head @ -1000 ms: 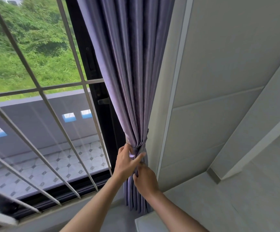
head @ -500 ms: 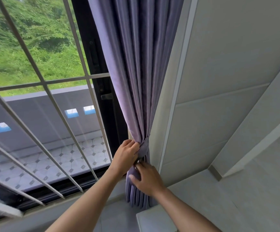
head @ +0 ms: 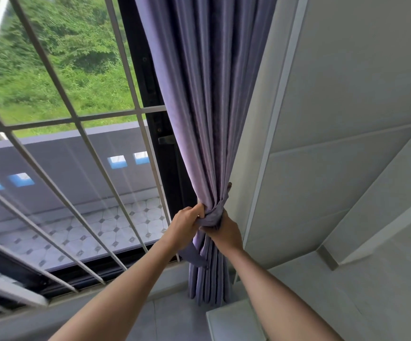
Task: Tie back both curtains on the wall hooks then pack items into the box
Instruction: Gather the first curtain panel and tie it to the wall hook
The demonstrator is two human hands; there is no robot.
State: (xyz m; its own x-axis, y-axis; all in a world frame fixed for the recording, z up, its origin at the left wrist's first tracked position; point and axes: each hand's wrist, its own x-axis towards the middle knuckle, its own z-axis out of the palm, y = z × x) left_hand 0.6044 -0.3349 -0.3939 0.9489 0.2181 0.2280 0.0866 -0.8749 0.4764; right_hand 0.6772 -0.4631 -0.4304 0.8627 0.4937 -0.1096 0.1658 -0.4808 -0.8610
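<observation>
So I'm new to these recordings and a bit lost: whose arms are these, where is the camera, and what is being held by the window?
There is no machine here. A person wears a wide-angle camera on the head, looking forward and down, so the two bare arms reaching in from below are their own. The left hand and the right hand are both closed on a purple curtain, gathered into a bunch at the right edge of a barred window. A strip of matching fabric, the tie-back, is wrapped around the bunch, and its loose end hangs below the left hand. A pale wall stands to the right. No hook and no box can be seen.
</observation>
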